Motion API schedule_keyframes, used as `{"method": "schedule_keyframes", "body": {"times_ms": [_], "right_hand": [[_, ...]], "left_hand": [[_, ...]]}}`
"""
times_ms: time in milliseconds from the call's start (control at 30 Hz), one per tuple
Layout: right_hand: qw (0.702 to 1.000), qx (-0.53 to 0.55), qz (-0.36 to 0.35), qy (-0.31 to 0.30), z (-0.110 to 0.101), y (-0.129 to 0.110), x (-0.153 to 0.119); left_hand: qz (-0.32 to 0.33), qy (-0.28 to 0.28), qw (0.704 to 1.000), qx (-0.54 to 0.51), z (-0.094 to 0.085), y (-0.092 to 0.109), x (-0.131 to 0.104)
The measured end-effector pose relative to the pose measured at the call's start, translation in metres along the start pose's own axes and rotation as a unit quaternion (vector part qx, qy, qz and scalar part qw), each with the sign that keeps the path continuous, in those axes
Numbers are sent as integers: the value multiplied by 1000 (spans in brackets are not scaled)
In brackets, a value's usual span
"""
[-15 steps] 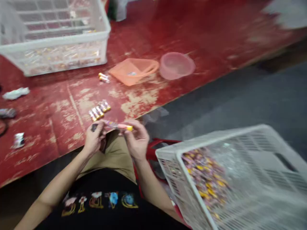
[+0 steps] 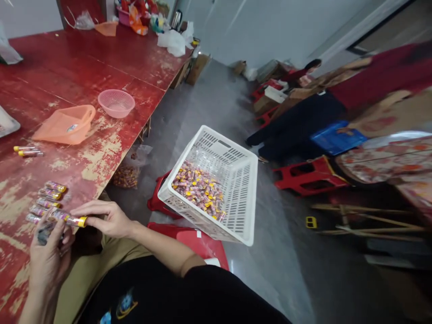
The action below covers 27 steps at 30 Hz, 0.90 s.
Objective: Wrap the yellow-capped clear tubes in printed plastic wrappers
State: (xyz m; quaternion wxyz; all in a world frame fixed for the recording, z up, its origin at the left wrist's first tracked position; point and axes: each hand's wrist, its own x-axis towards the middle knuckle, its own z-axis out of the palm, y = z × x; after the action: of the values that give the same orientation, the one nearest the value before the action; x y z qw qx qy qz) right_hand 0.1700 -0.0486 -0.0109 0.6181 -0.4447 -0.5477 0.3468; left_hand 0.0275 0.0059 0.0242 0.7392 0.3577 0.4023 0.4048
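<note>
swung right since a moment ago, my view has left hand (image 2: 45, 261) and right hand (image 2: 113, 220) both gripping a yellow-capped tube (image 2: 71, 219) at near left, by the tube row (image 2: 47, 202); i judge its capped end is being worked, calling next for a steady hold.

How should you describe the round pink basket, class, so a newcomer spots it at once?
Start with the big red table. Beyond the right hand, near the table's edge, the pink basket sits beside the orange scoop. Unlike the scoop, it is round, with small holes through its wall.
</note>
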Motion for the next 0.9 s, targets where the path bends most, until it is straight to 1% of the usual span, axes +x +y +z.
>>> {"method": "schedule_keyframes", "body": {"times_ms": [100, 167, 233, 300, 400, 567, 667, 800, 900], "right_hand": [[999, 0, 0, 38, 3, -5, -4], [996, 10, 4, 86, 8, -11, -12], [989, 6, 34, 142, 12, -13, -17], [984, 4, 58, 168, 15, -9, -18], [983, -4, 67, 171, 20, -4, -17], [982, -36, 62, 177, 26, -2, -15], [980, -37, 73, 180, 28, 6, -14], [978, -12, 97, 185, 31, 26, -11], [973, -21, 124, 194, 28, 56, 2]], "left_hand": [[18, 22, 1000, -4, 1, -5, -4], [17, 36, 999, -10, 2, -10, -11], [11, 39, 999, -23, 0, -17, -13], [15, 32, 999, -30, -5, -23, -10], [22, 37, 999, -32, -14, -26, -7], [18, 35, 999, -35, -20, -27, -9], [8, 40, 999, -33, -25, -33, -3], [-9, 57, 998, -26, -32, -42, 13], [-17, 84, 996, -32, -36, -46, 26]]}}
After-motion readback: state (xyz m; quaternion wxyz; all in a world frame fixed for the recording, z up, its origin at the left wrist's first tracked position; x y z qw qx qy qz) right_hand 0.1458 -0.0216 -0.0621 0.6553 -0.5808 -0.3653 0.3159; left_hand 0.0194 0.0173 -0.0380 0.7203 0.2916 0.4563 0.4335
